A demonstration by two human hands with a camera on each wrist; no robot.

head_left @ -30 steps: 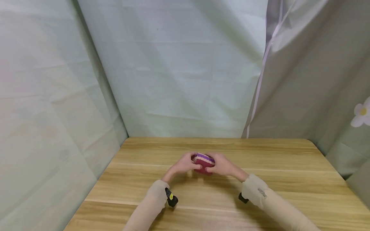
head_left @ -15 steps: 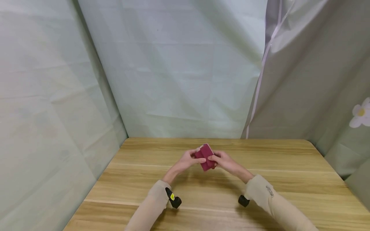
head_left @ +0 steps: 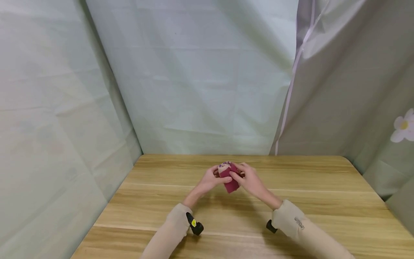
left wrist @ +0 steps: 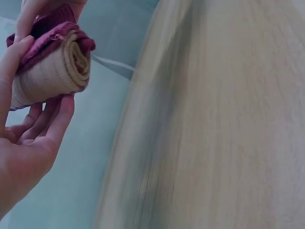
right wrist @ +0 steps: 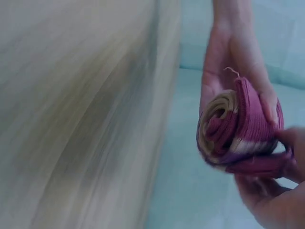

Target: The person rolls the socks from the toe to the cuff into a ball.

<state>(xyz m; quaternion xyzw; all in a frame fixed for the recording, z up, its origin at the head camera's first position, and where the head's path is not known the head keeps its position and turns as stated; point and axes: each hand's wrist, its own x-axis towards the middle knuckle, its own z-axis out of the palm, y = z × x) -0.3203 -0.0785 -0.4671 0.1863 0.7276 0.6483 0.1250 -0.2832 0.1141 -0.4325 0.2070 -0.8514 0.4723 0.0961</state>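
A bundle of rolled-up socks (head_left: 230, 185), maroon with beige and purple bands, is held up over the table between both hands. My left hand (head_left: 208, 181) grips its left side, thumb across the near face and fingers behind. On the other side, my right hand (head_left: 253, 182) pinches the ribbed maroon cuff, folded over the roll's upper right. The left wrist view shows the beige end of the sock roll (left wrist: 52, 78) with its layers coiled. From the right wrist, the opposite end of the roll (right wrist: 221, 126) shows a spiral and a loose thread.
The wooden table (head_left: 161, 223) spreads under both arms. Pale curtains (head_left: 207, 79) hang behind it and at both sides, the right one bearing a white flower (head_left: 404, 126). A black wrist camera (head_left: 196, 226) sits by the left cuff, another (head_left: 271, 226) by the right.
The sock roll has been lifted off the tabletop and turned, its maroon face coming toward the head camera. The right fingers have shifted up onto the cuff, folding it back and baring a beige patch.
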